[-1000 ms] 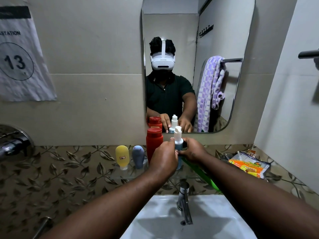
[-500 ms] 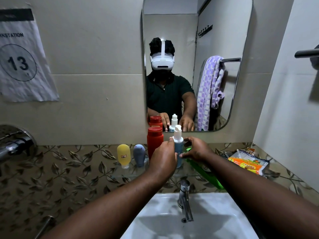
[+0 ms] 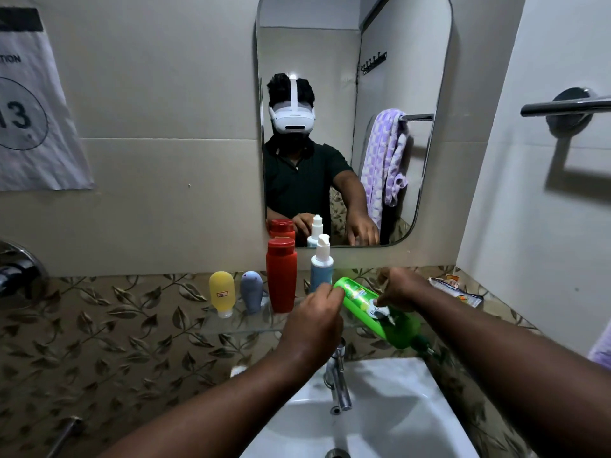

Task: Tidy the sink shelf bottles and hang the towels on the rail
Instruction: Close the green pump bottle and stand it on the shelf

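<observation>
A green bottle point(image 3: 357, 297) is tilted above the right end of the glass shelf point(image 3: 238, 323), cap end low toward the basin. My right hand point(image 3: 401, 287) grips its middle, thumb over the label. My left hand point(image 3: 314, 322) has its fingertips closed on the bottle's upper end. On the shelf stand a yellow bottle point(image 3: 222, 294), a grey-blue bottle point(image 3: 252, 290), a tall red bottle point(image 3: 281, 274) and a blue pump bottle point(image 3: 321, 266), all upright. The towel rail point(image 3: 562, 107) on the right wall is bare here; a purple towel point(image 3: 385, 160) shows in the mirror.
The tap point(image 3: 338, 375) and white basin point(image 3: 380, 418) lie directly below my hands. An orange sachet pack point(image 3: 458, 292) lies on the ledge at the right. A bit of purple cloth point(image 3: 601, 352) shows at the right edge. A wall valve point(image 3: 16, 269) sticks out at the left.
Both hands have left the blue pump bottle, which stays upright beside the red one. They have moved right and taken hold of the green bottle, lifting it off the shelf.
</observation>
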The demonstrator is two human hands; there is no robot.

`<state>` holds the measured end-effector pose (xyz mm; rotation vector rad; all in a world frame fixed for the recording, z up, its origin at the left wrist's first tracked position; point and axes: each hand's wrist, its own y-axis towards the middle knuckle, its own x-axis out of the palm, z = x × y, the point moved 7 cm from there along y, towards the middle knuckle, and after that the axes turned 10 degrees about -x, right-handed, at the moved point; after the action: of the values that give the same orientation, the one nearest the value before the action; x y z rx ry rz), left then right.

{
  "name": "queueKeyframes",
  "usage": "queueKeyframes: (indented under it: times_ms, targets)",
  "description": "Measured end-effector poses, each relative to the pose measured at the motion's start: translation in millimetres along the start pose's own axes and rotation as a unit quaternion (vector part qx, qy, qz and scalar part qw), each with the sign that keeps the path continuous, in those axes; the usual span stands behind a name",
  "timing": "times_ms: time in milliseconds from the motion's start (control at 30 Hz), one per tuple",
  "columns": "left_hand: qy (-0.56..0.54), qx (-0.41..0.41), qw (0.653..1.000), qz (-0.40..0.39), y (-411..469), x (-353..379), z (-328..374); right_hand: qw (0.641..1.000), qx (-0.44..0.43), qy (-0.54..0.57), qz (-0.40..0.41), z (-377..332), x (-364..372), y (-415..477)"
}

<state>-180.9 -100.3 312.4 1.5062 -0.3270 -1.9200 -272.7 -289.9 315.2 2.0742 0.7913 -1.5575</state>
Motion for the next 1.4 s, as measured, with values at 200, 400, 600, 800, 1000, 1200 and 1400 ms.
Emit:
queueKeyframes:
  times_ms: [200,400,600,800,1000,1200,1400]
  targets:
    - [-0.01,0.012,0.996,-0.087,-19,49,10,0.998,0.03,-0.014,-0.053,14,22,-9]
    - [0.001,-0.007,0.992,-0.124,-17,76,15,0.996,0.037,0.058,-0.059,21,32,-8]
    - [-0.016,-0.026,0.99,-0.139,-12,88,21,0.988,0.039,0.132,-0.067,27,39,-12]
    - [-0.04,-0.016,0.99,-0.134,-4,89,23,0.989,0.026,0.115,-0.089,26,34,-17]
    - [-0.043,-0.017,0.996,-0.079,19,73,35,0.993,0.013,-0.077,-0.083,13,0,-21]
    - [-0.074,-0.048,0.993,-0.072,44,66,39,0.976,-0.058,-0.209,-0.038,-16,-37,-27]
    - [-0.117,-0.068,0.987,-0.09,58,71,41,0.931,-0.124,-0.344,0.007,-42,-45,-28]
